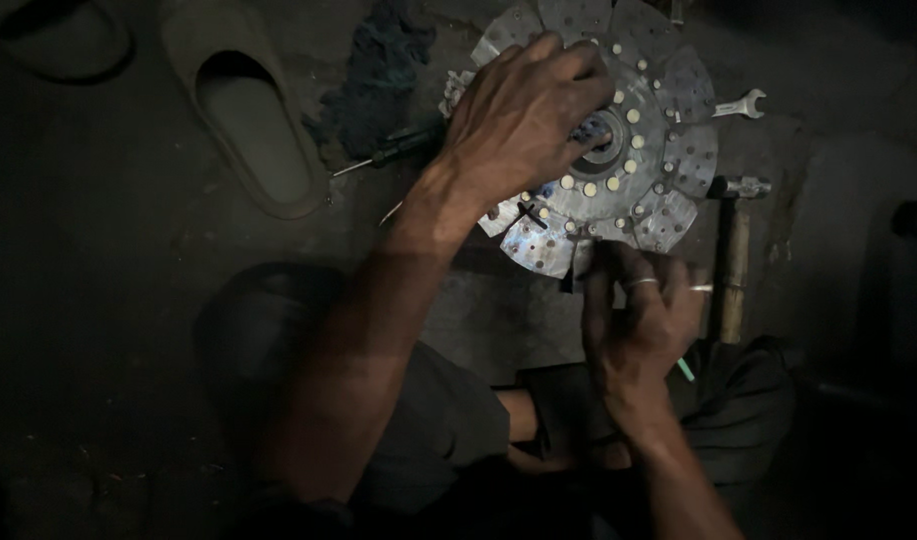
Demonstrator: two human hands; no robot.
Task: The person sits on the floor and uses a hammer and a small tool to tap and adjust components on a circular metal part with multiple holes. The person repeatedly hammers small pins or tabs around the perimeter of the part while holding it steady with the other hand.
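left hand [524,115] is gripping the clutch disc [669,150] at its hub, right hand [644,315] pinching the near rim — steadying it squarely, fingers staying off the sharp segment edges.

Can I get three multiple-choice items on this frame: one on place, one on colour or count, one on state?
1. Where does the left hand rest?
A. on the round metal disc, over its hub
B. on the slipper
C. on the hammer

2. What colour are the small round rivets ringing the hub?
A. red
B. pale yellowish
C. black

3. How does the open-ended wrench lie?
A. held in the right hand
B. standing upright
C. flat on the floor at the disc's right edge, held by neither hand

Answers: 1 A, the hand covers the disc's upper left and centre. 2 B, the dots show pale against the grey metal. 3 C, it lies apart from both hands; the right hand is at the disc's lower edge.
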